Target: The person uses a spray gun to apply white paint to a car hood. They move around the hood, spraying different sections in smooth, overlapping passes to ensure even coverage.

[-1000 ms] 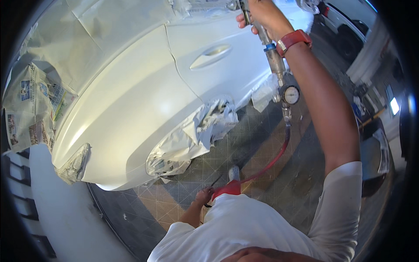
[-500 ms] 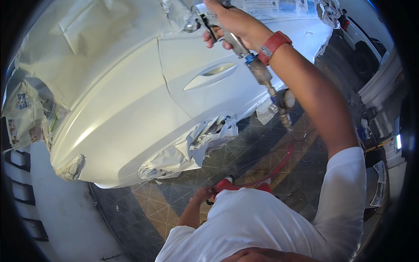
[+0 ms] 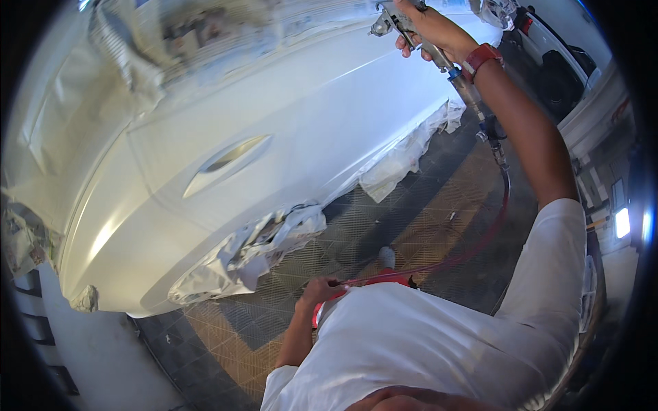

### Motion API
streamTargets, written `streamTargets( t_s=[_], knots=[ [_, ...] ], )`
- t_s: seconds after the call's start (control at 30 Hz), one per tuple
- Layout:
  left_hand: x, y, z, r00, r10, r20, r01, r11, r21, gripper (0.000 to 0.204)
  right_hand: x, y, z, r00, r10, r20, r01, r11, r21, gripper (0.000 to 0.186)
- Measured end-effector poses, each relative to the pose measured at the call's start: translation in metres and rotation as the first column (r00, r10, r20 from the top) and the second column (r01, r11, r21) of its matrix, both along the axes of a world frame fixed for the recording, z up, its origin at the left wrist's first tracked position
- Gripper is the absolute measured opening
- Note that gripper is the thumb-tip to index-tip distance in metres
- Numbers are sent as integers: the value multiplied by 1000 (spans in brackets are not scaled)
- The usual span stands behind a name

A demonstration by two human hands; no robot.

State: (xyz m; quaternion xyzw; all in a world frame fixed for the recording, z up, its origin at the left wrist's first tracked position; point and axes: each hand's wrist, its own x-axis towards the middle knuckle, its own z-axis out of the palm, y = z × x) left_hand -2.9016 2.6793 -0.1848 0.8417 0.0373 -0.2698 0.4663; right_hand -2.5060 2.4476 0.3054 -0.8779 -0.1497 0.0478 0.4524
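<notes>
Spray gun (image 3: 401,23) sits in our right hand (image 3: 439,31), our fingers wrapped around its grip and its nozzle end toward our left. Our hands are well apart: our left hand (image 3: 321,290), low by our waist, is closed on the red hose (image 3: 490,236), which curves up to the metal fittings (image 3: 491,133) just below the right hand (we wear a red wristband (image 3: 483,60) there). Left of the right hand stretches the white car side (image 3: 301,109), with a door handle (image 3: 229,161) set in it. Beyond the left hand, crumpled masking paper (image 3: 253,253) bunches along the lower edge; between both hands, we see the grid-patterned floor (image 3: 411,212).
</notes>
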Motion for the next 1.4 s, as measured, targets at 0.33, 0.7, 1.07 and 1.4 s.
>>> streamTargets(
  t_s=[0.33, 0.7, 1.07, 1.4],
  knots=[
    [102, -155, 47, 993, 102, -52, -101, 995, 17, 53, 161, -170, 12, 996, -71, 54, 69, 997, 36, 64],
    [137, -213, 70, 973, 225, -58, -221, 973, 62, 60, 292, -277, -25, 982, -176, 72, 162, 972, 168, 65],
    [88, -204, 45, 951, 308, 25, -309, 951, 30, 59, 272, -273, -64, 930, -347, 122, 344, 938, 51, 69],
    [-63, -139, -20, 886, 455, -94, -444, 889, 113, 62, 46, -62, -69, 987, 146, -61, -129, 966, 225, 69]
  ],
)
